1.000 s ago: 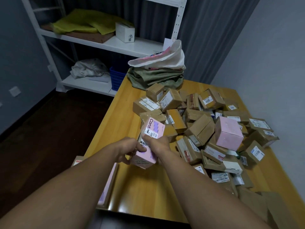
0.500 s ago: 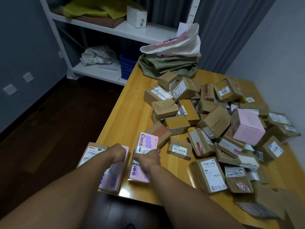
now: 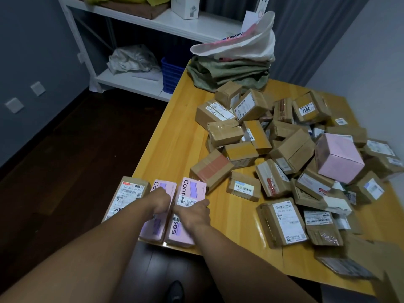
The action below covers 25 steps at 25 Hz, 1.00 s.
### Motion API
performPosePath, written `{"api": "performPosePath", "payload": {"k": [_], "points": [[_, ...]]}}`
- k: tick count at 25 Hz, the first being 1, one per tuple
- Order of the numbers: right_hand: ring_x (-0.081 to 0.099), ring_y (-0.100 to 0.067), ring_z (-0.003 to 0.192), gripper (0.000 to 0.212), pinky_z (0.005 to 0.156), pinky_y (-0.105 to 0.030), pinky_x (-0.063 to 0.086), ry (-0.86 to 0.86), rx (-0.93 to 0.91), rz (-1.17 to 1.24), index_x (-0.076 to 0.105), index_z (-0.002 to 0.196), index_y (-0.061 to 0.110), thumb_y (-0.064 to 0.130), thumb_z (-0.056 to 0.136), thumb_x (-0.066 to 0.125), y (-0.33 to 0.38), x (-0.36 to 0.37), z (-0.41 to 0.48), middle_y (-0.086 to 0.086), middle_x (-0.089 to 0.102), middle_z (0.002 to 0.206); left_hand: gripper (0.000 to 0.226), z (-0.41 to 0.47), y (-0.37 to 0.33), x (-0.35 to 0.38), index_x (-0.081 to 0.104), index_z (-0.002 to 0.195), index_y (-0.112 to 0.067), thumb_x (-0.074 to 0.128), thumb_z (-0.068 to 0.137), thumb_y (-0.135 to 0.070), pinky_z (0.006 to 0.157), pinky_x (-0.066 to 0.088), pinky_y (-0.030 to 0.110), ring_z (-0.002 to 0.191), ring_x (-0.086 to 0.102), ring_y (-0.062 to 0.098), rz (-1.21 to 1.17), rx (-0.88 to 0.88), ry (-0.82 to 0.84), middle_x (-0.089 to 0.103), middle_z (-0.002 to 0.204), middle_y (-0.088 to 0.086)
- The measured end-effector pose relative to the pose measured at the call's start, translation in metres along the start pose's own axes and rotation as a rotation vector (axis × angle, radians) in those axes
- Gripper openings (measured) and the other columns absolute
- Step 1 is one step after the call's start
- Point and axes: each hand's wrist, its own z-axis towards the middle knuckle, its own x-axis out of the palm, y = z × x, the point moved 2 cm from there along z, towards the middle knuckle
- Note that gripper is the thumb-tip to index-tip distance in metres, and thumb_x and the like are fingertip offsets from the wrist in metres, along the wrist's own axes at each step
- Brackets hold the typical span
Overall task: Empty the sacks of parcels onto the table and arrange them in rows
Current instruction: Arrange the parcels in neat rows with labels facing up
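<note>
Your left hand (image 3: pixel 160 202) rests on the left pink parcel (image 3: pixel 162 186), its fingers bent under (whether they grip it, you cannot tell). Your right hand (image 3: pixel 193 213) holds the right pink parcel (image 3: pixel 192 189), fingers curled over its right edge. Both parcels lie touching at the surface's (image 3: pixel 175 136) near-left corner, beside a brown labelled parcel (image 3: pixel 129 193); the heap (image 3: pixel 290 149) lies to the right.

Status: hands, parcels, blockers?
Left hand on left pink box, right hand gripping right pink box. Row with labelled brown parcel at near edge. Unsorted pile crowds the right.
</note>
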Motion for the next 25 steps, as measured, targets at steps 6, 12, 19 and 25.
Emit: {"api": "performPosePath", "payload": {"k": [6,12,19,25], "points": [[0.061,-0.031,0.111,0.096,0.081,-0.033,0.053,0.035,0.022,-0.011,0.026,0.140,0.010,0.042,0.071,0.083,-0.008,0.013,0.009,-0.003,0.053,0.118,0.036,0.008,0.006,-0.003,0.050,0.131,0.014,0.036,0.101,-0.001,0.052,0.039,0.022,0.059,0.040,0.012,0.011,0.004,0.022,0.041,0.071,0.002],[0.063,-0.034,0.112,0.056,0.084,-0.035,0.054,0.037,0.049,-0.083,0.028,0.141,0.006,0.015,0.093,0.056,-0.015,0.021,0.020,-0.013,0.059,0.133,0.028,0.017,0.012,-0.004,0.045,0.076,-0.011,0.036,0.101,-0.001,0.051,0.039,0.022,0.059,0.040,0.011,0.017,0.018,-0.011,0.042,0.071,0.002],[0.063,-0.032,0.109,0.059,0.080,-0.037,0.055,0.069,0.037,-0.049,0.024,0.143,0.005,0.008,0.090,0.050,-0.013,0.021,0.024,-0.011,0.060,0.130,0.036,0.021,0.014,-0.002,0.037,0.067,-0.014,0.037,0.101,-0.001,0.049,0.037,0.022,0.058,0.040,0.011,-0.021,0.013,-0.012,0.042,0.070,0.002],[0.066,-0.030,0.098,0.064,0.082,-0.041,0.060,0.075,0.021,-0.006,0.025,0.138,0.010,0.016,0.081,0.055,-0.014,0.019,0.024,-0.007,0.063,0.117,0.024,0.027,0.020,-0.002,0.043,0.078,-0.010,0.037,0.099,-0.001,0.054,0.040,0.023,0.060,0.041,0.013,0.005,0.018,-0.042,0.042,0.071,0.003]]}}
